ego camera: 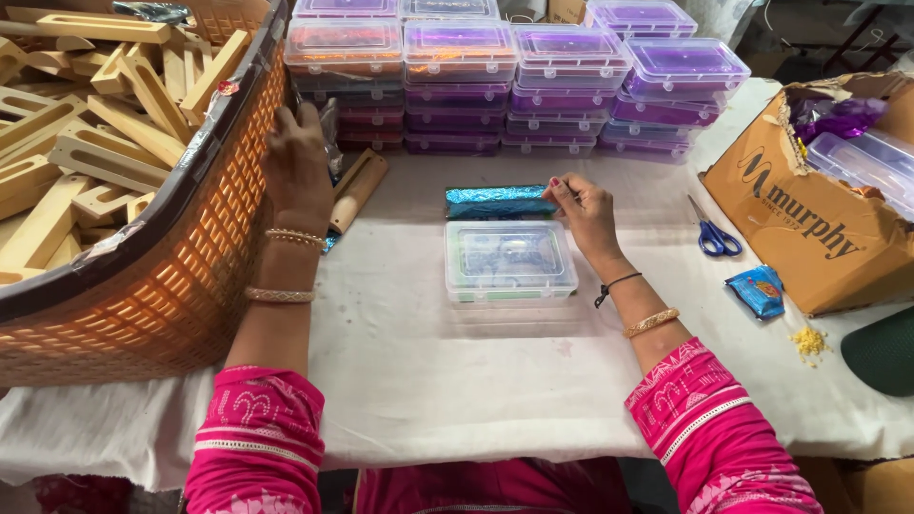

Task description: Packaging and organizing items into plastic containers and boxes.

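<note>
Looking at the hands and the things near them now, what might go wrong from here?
1. The right hand pinches only one end of the blue foil packet; it may slip or tear.
2. The left hand reaches beside the orange basket, and might knock the wooden holder lying there.

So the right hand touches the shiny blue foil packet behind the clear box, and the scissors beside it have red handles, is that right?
Not quite. In the head view the scissors have blue handles, not red. The rest holds: the right hand touches the shiny blue foil packet behind the clear box.

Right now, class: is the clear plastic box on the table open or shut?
Shut: the clear plastic box has its lid lying flat and flush on top.
</note>
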